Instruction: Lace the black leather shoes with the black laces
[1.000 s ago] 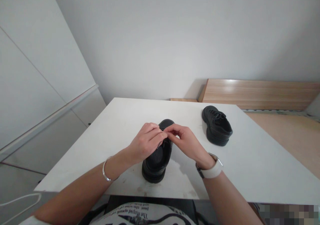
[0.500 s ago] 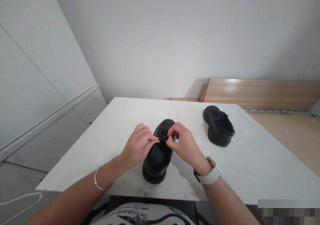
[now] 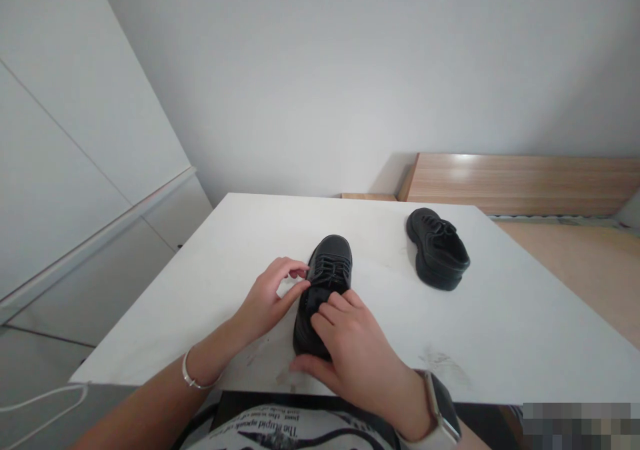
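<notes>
A black lace-up shoe stands upright on the white table, its toe pointing away from me and its laces tied across the front. My left hand is at the shoe's left side, thumb and fingers apart, the tips touching or nearly touching the collar by the laces. My right hand grips the shoe at the back, with curled fingers over the opening and the thumb behind the heel. It hides most of the heel. A second black shoe, also laced, sits farther off to the right, untouched.
A wood-grain board stands behind the table on the right, above a tan surface. White panels slope along the left. A white cable hangs at lower left. Smudges mark the tabletop near my right hand.
Both hands have let go of the laces. My right hand has moved back to the shoe's opening and heel; my left fingers have spread at its left side. The heel has shifted slightly right.
</notes>
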`<state>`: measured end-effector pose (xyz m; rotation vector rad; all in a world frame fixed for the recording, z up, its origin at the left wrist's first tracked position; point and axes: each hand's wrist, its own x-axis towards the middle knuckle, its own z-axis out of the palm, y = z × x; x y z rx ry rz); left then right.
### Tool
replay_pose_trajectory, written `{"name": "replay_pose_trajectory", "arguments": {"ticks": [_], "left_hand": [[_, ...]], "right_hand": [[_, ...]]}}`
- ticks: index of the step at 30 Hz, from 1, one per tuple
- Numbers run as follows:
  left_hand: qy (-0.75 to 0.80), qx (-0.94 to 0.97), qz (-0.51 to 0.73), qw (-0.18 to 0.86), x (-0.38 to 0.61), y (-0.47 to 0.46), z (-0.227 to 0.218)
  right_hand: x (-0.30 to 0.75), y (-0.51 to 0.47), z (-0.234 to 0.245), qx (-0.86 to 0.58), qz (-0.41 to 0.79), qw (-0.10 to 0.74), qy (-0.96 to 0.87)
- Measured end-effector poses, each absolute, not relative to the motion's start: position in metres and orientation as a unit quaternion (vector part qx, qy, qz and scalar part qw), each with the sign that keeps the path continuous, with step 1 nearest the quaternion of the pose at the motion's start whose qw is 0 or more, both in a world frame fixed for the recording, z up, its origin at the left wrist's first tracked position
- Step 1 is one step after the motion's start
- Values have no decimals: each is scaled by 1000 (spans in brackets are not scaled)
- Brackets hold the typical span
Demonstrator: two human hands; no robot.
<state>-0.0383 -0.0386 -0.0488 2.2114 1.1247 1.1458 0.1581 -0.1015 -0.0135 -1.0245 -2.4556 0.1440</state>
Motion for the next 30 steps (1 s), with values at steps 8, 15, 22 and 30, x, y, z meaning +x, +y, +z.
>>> {"name": "replay_pose_trajectory", "arguments": {"ticks": [8, 15, 22, 30], "left_hand": [[445, 754, 434, 213, -40, -34, -60], [448, 761, 416, 216, -43, -34, -66], [427, 795, 371, 218, -42, -36, -65], [374, 853, 280, 231, -35, -35, -70]], "right_hand": [[182, -90, -2, -387, 1, 260, -885], [250, -38, -25, -453, -154, 287, -830], [302, -3, -61, -545, -224, 289, -754], [280, -7, -48, -579, -236, 336, -704]]}}
